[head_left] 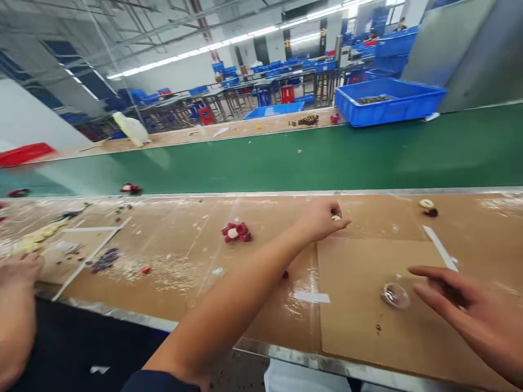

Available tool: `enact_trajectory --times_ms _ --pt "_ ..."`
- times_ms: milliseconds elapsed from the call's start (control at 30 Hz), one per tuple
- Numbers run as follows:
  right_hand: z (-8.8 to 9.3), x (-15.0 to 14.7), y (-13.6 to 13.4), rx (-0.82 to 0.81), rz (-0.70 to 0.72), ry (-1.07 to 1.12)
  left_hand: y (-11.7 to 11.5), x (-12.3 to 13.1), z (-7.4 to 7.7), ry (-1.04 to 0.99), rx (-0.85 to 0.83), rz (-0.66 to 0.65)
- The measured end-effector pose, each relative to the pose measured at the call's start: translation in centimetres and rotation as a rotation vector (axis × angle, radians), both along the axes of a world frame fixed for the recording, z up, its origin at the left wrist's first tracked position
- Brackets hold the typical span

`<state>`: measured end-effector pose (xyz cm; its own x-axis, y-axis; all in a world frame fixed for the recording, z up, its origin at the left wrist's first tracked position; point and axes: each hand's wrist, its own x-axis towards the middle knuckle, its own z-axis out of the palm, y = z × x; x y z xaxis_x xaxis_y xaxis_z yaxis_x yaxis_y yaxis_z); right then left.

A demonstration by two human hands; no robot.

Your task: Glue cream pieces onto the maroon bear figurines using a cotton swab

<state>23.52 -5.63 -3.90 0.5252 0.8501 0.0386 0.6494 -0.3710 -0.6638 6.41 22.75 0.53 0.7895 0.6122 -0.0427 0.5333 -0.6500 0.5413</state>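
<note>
My left hand reaches far out over the brown cardboard-covered bench, its fingers pinched on a small white piece. My right hand hovers low at the right with its fingers spread and holds nothing. Its fingertips are just right of a small clear round cap lying on a cardboard sheet. A red and white cluster of small parts lies left of my left forearm.
A green conveyor belt runs behind the bench. A blue bin stands beyond it. A white piece and a dark red piece lie at the right. Another person's hand rests at the far left, near scattered scraps.
</note>
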Motion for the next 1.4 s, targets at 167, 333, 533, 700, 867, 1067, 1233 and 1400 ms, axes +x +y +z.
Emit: enact_trajectory --times_ms 167,333,533,700,867,1067,1233,1400 --pt "1.0 -1.2 2.3 0.077 0.091 0.183 -0.7 5.9 -1.9 0.156 0.125 0.018" --pt "0.6 -1.2 3.4 0.114 0.26 0.245 -2.0 6.5 -2.1 0.196 0.267 0.07" --pt "-0.1 -0.6 3.1 0.151 0.387 0.24 -2.2 1.9 2.8 0.113 0.301 0.149" --pt "-0.3 -0.2 2.7 0.181 0.41 0.148 -2.1 -9.3 5.4 0.155 0.182 0.255" --pt "-0.5 -0.9 4.0 0.214 0.501 0.065 -4.3 -15.4 1.9 0.238 -0.142 0.219" --pt "-0.8 0.1 3.0 0.358 0.591 -0.075 -8.0 -17.0 -0.1 -0.077 -0.531 0.557" --pt "0.0 1.1 0.8 0.314 0.582 -0.242 -14.4 -15.7 -1.2 -0.414 -0.999 0.796" --pt "0.8 0.3 0.9 0.299 0.496 -0.249 -19.2 -13.0 -2.5 -0.469 -1.47 0.786"
